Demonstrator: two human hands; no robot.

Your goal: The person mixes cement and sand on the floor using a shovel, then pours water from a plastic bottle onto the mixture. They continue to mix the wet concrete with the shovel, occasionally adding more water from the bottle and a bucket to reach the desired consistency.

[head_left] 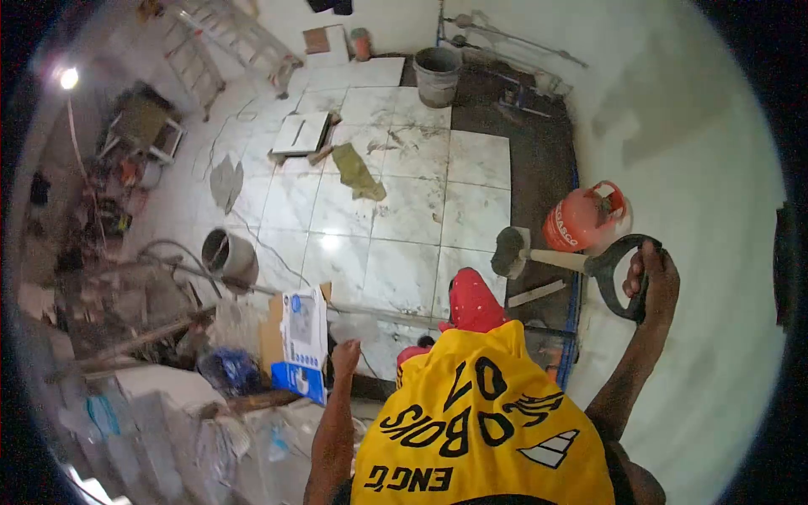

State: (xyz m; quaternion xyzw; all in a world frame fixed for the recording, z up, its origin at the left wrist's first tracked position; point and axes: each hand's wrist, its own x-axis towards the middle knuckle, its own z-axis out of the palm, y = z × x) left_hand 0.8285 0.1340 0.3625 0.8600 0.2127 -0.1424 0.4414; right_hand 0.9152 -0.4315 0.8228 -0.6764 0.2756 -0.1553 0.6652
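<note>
My right hand (655,282) is wrapped round the black D-shaped handle of a shovel (560,259), out to my right side. Its pale shaft runs leftward to a dark, dirty head (508,252) in front of my feet, near the edge of the laid tiles. My left hand (345,358) is closed in a fist beside my body, with nothing visible in it. Close to that hand stands a blue and white printed carton (303,341). A red gas cylinder (581,220) stands beyond the shovel, against the right wall.
White marbled tiles (404,210) cover the floor, with a dark untiled strip (539,160) along the right. Buckets stand at the back (438,80) and left (229,257). A green cloth (358,172) and a stack of tiles (301,133) lie mid-floor. Ladders (240,42) lean at the back left.
</note>
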